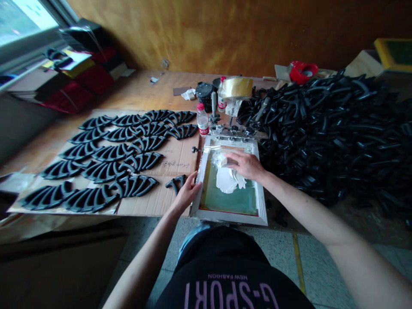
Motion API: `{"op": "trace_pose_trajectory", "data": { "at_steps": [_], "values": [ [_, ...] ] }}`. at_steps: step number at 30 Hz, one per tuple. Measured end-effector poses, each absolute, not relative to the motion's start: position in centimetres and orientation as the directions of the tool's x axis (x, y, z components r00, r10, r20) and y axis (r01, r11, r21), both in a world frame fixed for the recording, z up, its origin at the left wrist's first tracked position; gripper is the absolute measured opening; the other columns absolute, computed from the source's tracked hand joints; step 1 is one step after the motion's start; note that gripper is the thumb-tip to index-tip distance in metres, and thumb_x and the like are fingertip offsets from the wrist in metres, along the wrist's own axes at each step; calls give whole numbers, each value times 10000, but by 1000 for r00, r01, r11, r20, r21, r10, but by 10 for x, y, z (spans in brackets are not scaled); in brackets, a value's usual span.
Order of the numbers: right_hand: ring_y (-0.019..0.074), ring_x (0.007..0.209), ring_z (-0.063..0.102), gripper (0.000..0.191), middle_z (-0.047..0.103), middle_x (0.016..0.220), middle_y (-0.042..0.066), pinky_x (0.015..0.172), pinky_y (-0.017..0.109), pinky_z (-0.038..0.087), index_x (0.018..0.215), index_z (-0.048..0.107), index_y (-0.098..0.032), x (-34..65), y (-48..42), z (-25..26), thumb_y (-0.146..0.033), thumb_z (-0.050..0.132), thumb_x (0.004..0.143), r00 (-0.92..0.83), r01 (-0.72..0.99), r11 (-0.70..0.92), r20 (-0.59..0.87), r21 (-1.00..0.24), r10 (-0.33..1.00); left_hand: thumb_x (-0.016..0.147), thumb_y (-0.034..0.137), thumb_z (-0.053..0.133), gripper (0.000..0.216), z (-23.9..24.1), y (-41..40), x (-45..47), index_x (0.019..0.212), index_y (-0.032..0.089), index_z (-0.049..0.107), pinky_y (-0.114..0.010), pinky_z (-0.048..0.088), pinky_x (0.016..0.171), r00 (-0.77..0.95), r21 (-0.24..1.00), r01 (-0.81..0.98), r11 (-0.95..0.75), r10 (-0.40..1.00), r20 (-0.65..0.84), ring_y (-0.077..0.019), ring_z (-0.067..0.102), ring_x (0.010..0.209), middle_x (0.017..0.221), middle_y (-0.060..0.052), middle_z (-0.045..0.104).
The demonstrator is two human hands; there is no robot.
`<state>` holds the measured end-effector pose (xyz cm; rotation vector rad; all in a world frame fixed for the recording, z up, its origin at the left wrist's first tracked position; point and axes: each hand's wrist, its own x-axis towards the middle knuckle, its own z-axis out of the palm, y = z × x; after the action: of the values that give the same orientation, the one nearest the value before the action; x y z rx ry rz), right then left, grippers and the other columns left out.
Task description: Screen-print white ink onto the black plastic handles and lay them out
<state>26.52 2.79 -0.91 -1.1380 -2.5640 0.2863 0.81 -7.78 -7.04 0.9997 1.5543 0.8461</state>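
A small printing screen [261, 201] with a pale frame and green mesh lies in front of me, smeared with white ink [227, 180]. My right hand [246, 165] is inside the frame, fingers closed on something at the top of the ink that I cannot make out. My left hand [186, 192] grips the frame's left edge. Just beyond that hand a single black curved plastic piece [175, 182] lies on the cardboard [175, 156].
Rows of black curved pieces [109, 154] are spread on the cardboard at left. A large heap of the same pieces [334, 128] fills the right. Behind the screen stand a small bottle [202, 120], a black tub [204, 94] and a tape roll [237, 87]. A red object [302, 71] sits far back.
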Motion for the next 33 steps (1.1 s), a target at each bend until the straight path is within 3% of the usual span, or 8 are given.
{"op": "trace_pose_trajectory", "data": {
  "at_steps": [4,9,12,15,21,27,30,33],
  "values": [
    [200,895,629,560,664,1098,59,760,293,486,1392,516,-274,281,79,19,-364,670,862,-408,825,497,327,-268,853,822,577,609,667,-11,-73,4,1379,221,523,-206,342,431,-35,924,64,377,926,-376,-108,489,481,653,20,597],
    [169,772,614,340,713,894,94,679,266,492,1029,701,-102,348,86,8,-274,412,977,-71,928,186,338,-323,939,881,631,483,523,55,-39,16,1104,195,665,-222,478,522,-86,977,-204,67,993,-86,-147,638,653,817,-46,698],
    [132,641,577,332,691,727,33,586,215,471,775,705,-154,351,55,-30,-366,502,930,-199,917,239,153,-320,968,886,625,483,504,76,-11,31,1118,201,625,-214,517,586,-114,942,-334,-39,993,1,-156,682,771,895,-68,720],
    [173,842,636,238,704,873,59,732,235,482,788,696,-173,322,19,-66,-404,675,842,-384,887,362,-21,-285,923,877,630,495,483,66,-7,48,1119,222,588,-195,519,593,-225,902,-424,-77,974,-23,-134,686,758,892,-57,726],
    [239,965,622,177,681,984,146,840,321,442,1035,612,-125,254,-35,-70,-253,516,960,-306,929,266,-126,-258,944,809,501,679,414,-28,-81,98,1023,152,621,-252,546,545,171,686,-391,614,781,-601,-177,695,701,936,-116,734],
    [184,956,566,177,662,958,50,863,288,428,893,652,-193,267,-51,-38,-259,507,969,-648,670,647,139,-364,749,843,463,622,343,-71,-113,63,926,130,610,-260,560,570,-43,734,-400,549,789,-613,-168,696,692,968,-106,729],
    [215,977,535,254,654,976,96,838,324,415,982,680,-187,339,-14,-26,-187,427,976,-279,922,326,225,-209,934,890,537,478,400,-94,-116,-6,916,149,572,-264,526,496,-330,820,-133,557,755,-566,-166,668,572,854,-94,731],
    [299,1047,498,313,634,1029,161,841,411,393,1052,691,-177,409,30,-25,-363,451,975,36,999,-38,194,8,980,919,558,316,443,-128,-120,-65,829,172,514,-320,522,488,-498,684,164,711,658,-564,-194,621,475,620,-79,667]
  ]
}}
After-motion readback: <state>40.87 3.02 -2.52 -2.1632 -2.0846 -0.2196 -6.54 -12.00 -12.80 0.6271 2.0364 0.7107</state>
